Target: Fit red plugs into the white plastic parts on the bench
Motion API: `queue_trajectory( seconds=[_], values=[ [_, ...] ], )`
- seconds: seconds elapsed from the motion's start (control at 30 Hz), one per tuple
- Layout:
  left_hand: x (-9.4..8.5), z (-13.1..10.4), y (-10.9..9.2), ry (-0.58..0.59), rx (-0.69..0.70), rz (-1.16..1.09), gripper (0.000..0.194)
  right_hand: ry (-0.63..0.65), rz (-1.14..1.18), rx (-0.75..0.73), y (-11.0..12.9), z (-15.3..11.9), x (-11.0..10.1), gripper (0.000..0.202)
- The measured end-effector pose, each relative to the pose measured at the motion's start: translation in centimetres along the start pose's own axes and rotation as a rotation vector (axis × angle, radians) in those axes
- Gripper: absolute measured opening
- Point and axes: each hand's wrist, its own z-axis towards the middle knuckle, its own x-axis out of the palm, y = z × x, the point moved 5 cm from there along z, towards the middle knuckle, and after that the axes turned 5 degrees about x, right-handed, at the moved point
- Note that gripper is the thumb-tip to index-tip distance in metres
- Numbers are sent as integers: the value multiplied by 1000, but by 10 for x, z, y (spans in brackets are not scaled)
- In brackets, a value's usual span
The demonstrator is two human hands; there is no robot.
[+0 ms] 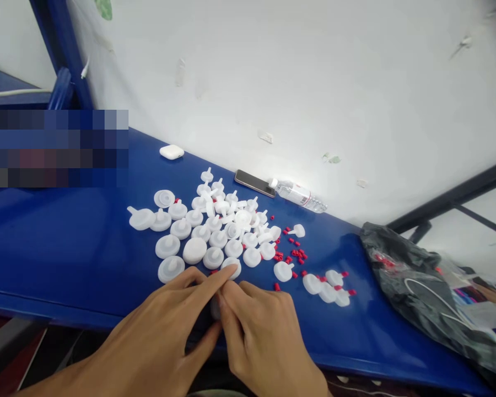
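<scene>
My left hand is closed round a white plastic nozzle cap, and only a small part of the cap shows between its thumb and forefinger. Pressed against it, my right hand is closed in a pinch at the same spot; what its fingertips grip is hidden. Just beyond the hands spreads a pile of round white nozzle caps, each with a thin spout. Small red caps lie scattered to the right of the pile. Farther right, several white nozzle caps have red caps on their spouts.
Along the wall on the blue table lie a white earphone case, a phone and a clear bottle on its side. A dark plastic bag with things in it sits at the right end.
</scene>
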Motion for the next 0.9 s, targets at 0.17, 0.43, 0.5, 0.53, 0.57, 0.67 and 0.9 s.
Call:
queue_trajectory(
  seconds=[0.17, 0.43, 0.5, 0.53, 0.57, 0.67, 0.9],
  values=[
    [1, -8, 2, -124, 42, 138, 49, -95, -27, 45, -12, -4, -3, 32],
    [-1, -8, 2, -113, 78, 182, 40, -235, -286, 232, -88, -37, -33, 46],
    [0, -10, 4, -88, 75, 163, 39, -245, -404, 299, -107, -42, -42, 52],
    [1, -11, 4, -81, 77, 158, 39, -251, -450, 321, -115, -44, -47, 54],
    [2, -12, 5, -76, 81, 156, 40, -255, -483, 345, -120, -45, -50, 56],
    [1, -11, 5, -82, 103, 155, 41, -332, -471, 398, -124, -45, -62, 59],
    [-5, -3, -2, -152, 167, 114, 38, -450, -295, 243, -92, -18, -66, 33]
  ],
)
